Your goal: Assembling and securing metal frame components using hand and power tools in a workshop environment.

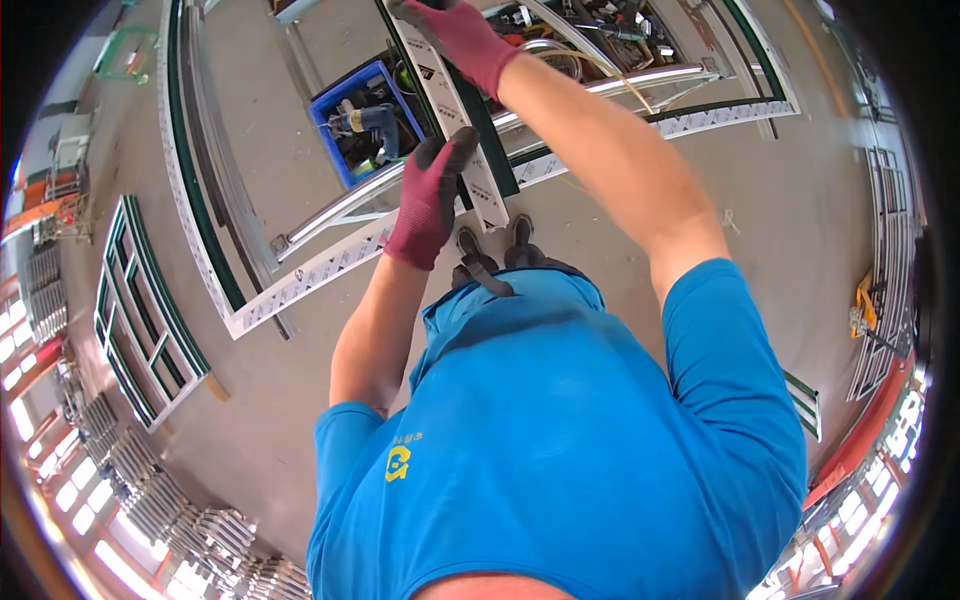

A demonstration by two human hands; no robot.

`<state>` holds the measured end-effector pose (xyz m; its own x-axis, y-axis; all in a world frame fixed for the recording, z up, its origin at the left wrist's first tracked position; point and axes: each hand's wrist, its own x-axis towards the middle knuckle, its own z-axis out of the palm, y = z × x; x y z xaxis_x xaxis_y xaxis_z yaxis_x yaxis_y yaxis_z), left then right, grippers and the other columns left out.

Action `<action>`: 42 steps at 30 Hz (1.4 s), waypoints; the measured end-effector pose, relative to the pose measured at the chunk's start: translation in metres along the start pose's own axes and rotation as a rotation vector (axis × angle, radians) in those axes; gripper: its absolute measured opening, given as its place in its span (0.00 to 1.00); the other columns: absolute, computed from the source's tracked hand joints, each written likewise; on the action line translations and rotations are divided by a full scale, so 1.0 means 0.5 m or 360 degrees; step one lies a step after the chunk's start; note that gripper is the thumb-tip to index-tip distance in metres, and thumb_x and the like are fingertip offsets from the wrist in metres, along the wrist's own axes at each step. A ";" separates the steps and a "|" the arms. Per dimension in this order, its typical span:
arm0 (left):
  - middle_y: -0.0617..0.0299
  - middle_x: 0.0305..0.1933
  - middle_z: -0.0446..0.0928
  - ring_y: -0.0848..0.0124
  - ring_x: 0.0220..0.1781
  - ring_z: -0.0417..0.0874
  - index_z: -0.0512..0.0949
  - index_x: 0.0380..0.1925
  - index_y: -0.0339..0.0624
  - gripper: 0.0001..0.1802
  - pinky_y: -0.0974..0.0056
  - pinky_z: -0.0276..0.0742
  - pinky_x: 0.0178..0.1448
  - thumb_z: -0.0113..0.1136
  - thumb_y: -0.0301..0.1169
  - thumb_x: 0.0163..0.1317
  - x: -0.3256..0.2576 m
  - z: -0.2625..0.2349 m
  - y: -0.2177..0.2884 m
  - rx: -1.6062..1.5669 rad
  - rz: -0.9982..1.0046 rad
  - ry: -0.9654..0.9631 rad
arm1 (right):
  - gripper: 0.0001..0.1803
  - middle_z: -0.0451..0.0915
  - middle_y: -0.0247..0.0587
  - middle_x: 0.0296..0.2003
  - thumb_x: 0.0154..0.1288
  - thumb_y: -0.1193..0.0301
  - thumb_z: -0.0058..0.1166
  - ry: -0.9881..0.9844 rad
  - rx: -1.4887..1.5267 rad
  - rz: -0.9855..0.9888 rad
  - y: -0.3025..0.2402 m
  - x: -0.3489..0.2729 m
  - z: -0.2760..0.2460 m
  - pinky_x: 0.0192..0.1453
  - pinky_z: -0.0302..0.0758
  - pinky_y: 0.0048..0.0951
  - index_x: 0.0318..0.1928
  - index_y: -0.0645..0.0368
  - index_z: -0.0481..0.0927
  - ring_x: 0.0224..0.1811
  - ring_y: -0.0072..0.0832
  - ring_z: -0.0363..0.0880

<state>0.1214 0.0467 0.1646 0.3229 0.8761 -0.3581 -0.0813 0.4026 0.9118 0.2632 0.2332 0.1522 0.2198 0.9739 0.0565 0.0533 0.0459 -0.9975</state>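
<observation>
A long aluminium frame bar (455, 120), covered with white printed film and dark green along one side, runs away from me between my feet and the top edge. My left hand (425, 205), in a maroon glove with black fingertips, is closed on the bar's left edge near its close end. Further up, my right hand (465, 45) in a matching glove is closed over the same bar; its fingertips are partly cut off by the picture's top edge. Beneath the bar lies a large window frame (310, 275) with white film and green inner edges.
Left of the bar, a blue crate (350, 170) holds a cordless drill (370, 122) and other tools. More tools (620, 30) lie at the upper right. Another green-and-white frame (150, 310) lies at the left. Metal profiles (890, 220) are stacked at the right.
</observation>
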 end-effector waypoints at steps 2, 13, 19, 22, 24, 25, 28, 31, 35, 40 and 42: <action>0.59 0.47 0.84 0.74 0.48 0.83 0.79 0.58 0.33 0.26 0.66 0.78 0.56 0.66 0.45 0.73 -0.004 -0.015 -0.013 0.0135 -0.0106 0.0054 | 0.32 0.89 0.61 0.44 0.77 0.46 0.54 -0.0170 -0.0237 0.0096 -0.006 -0.118 -0.033 0.57 0.81 0.43 0.50 0.67 0.86 0.49 0.53 0.89; 0.62 0.37 0.82 0.74 0.39 0.81 0.82 0.44 0.34 0.20 0.65 0.77 0.46 0.66 0.44 0.72 0.002 -0.048 -0.084 -0.0099 0.0196 0.0319 | 0.26 0.87 0.47 0.37 0.83 0.52 0.50 -0.0369 0.0156 0.0950 0.070 -0.532 -0.109 0.43 0.80 0.36 0.51 0.66 0.84 0.37 0.31 0.86; 0.62 0.38 0.84 0.75 0.39 0.82 0.83 0.43 0.33 0.19 0.66 0.79 0.44 0.71 0.41 0.69 0.006 -0.018 -0.091 -0.0261 0.0185 0.0312 | 0.23 0.86 0.36 0.38 0.82 0.53 0.55 -0.0447 0.0118 0.0838 0.087 -0.547 -0.144 0.39 0.78 0.26 0.50 0.63 0.86 0.36 0.19 0.82; 0.61 0.38 0.85 0.75 0.37 0.83 0.84 0.44 0.31 0.19 0.67 0.80 0.42 0.73 0.39 0.68 -0.006 -0.008 -0.083 -0.0324 0.0115 0.0283 | 0.22 0.86 0.35 0.37 0.82 0.55 0.55 -0.0407 -0.0211 0.0847 0.064 -0.567 -0.150 0.40 0.78 0.26 0.51 0.64 0.87 0.36 0.18 0.81; 0.61 0.37 0.85 0.74 0.36 0.83 0.84 0.44 0.30 0.20 0.66 0.80 0.42 0.73 0.40 0.68 -0.005 0.010 -0.079 -0.0244 0.0154 0.0288 | 0.21 0.86 0.33 0.35 0.83 0.58 0.54 -0.0093 0.0141 0.0749 0.070 -0.583 -0.154 0.38 0.77 0.27 0.51 0.65 0.87 0.34 0.17 0.80; 0.59 0.38 0.86 0.74 0.37 0.84 0.84 0.44 0.29 0.21 0.66 0.80 0.43 0.73 0.41 0.67 -0.008 0.019 -0.075 -0.0161 0.0132 0.0310 | 0.20 0.88 0.33 0.36 0.83 0.59 0.54 -0.0031 0.0265 0.0743 0.085 -0.595 -0.160 0.38 0.77 0.27 0.51 0.65 0.87 0.35 0.16 0.80; 0.59 0.39 0.87 0.75 0.38 0.84 0.85 0.45 0.28 0.22 0.66 0.80 0.44 0.74 0.40 0.67 -0.006 0.016 -0.090 -0.0180 0.0227 0.0294 | 0.16 0.88 0.36 0.32 0.81 0.63 0.57 -0.0024 -0.0157 0.0620 0.080 -0.618 -0.179 0.40 0.79 0.29 0.50 0.65 0.87 0.34 0.23 0.84; 0.59 0.39 0.88 0.75 0.39 0.83 0.85 0.45 0.27 0.22 0.66 0.79 0.45 0.74 0.39 0.66 0.000 -0.017 -0.092 -0.0117 0.0267 0.0353 | 0.13 0.87 0.44 0.39 0.73 0.69 0.65 -0.0428 -0.0973 0.0393 0.064 -0.626 -0.245 0.46 0.83 0.33 0.51 0.64 0.87 0.38 0.36 0.87; 0.59 0.41 0.88 0.75 0.40 0.84 0.85 0.46 0.27 0.22 0.66 0.80 0.46 0.73 0.40 0.67 0.018 -0.052 -0.105 -0.0077 0.0281 0.0362 | 0.26 0.80 0.49 0.57 0.56 0.76 0.76 -0.0352 -0.0847 -0.0492 -0.025 -0.598 -0.218 0.51 0.84 0.41 0.56 0.55 0.86 0.51 0.44 0.84; 0.58 0.41 0.88 0.75 0.41 0.85 0.85 0.47 0.27 0.23 0.66 0.80 0.46 0.73 0.40 0.67 0.017 -0.043 -0.107 -0.0132 0.0257 0.0348 | 0.25 0.82 0.45 0.48 0.50 0.76 0.76 -0.0578 -0.0981 -0.0892 -0.020 -0.546 -0.182 0.48 0.84 0.40 0.52 0.56 0.86 0.47 0.43 0.84; 0.58 0.41 0.88 0.76 0.40 0.85 0.85 0.47 0.27 0.24 0.66 0.81 0.46 0.74 0.41 0.66 0.018 -0.048 -0.112 -0.0225 0.0226 0.0315 | 0.23 0.82 0.44 0.46 0.49 0.77 0.75 -0.0637 -0.1003 -0.1021 -0.015 -0.535 -0.176 0.46 0.84 0.40 0.48 0.57 0.86 0.45 0.43 0.84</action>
<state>0.1061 0.0385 0.1054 0.1093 0.9556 -0.2737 -0.2477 0.2929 0.9235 0.2895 -0.0470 0.1482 -0.3725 0.8144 0.4451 0.5823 0.5785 -0.5712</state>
